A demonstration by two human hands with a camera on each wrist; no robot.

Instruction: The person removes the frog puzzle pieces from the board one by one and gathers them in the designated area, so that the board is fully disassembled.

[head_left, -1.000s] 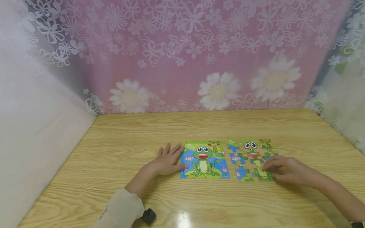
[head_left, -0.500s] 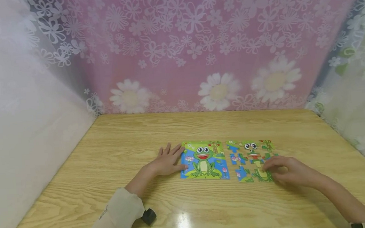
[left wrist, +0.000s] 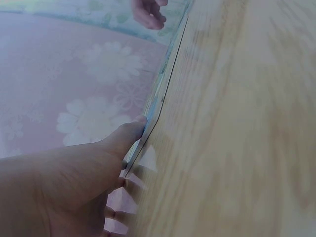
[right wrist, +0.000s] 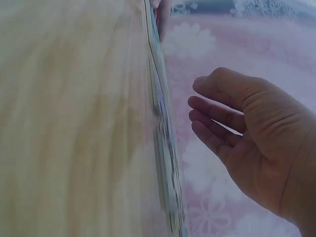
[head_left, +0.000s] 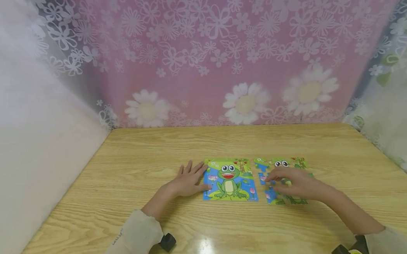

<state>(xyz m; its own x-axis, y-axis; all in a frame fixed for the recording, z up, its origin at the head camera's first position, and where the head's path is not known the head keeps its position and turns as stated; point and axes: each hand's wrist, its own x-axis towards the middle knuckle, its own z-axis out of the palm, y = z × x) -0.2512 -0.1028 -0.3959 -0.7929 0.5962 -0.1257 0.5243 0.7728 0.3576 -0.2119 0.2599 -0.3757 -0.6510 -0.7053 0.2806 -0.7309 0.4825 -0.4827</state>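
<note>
A square frog picture board (head_left: 229,187) lies flat on the table. My left hand (head_left: 186,183) rests at its left edge with fingers spread; in the left wrist view the thumb (left wrist: 132,129) lies on the board's rim. Right of the board, several jigsaw pieces (head_left: 281,163) of the same frog picture lie spaced slightly apart. Over them hovers my right hand (head_left: 294,183), loosely bent, its fingertips near the left-side lotus piece (head_left: 262,178). In the right wrist view this hand (right wrist: 266,133) holds nothing and is raised off the pieces (right wrist: 165,168). It hides the middle pieces from the head view.
The wooden table (head_left: 138,154) is bounded by a pink flowered curtain (head_left: 193,73) at the back and pale curtains on both sides. A dark wrist camera (head_left: 168,242) sits at the left cuff, another (head_left: 341,252) at the right.
My right hand has left the lower right pieces, lifting and moving left across the pieces toward the lotus piece. The left hand stays on the board's edge.
</note>
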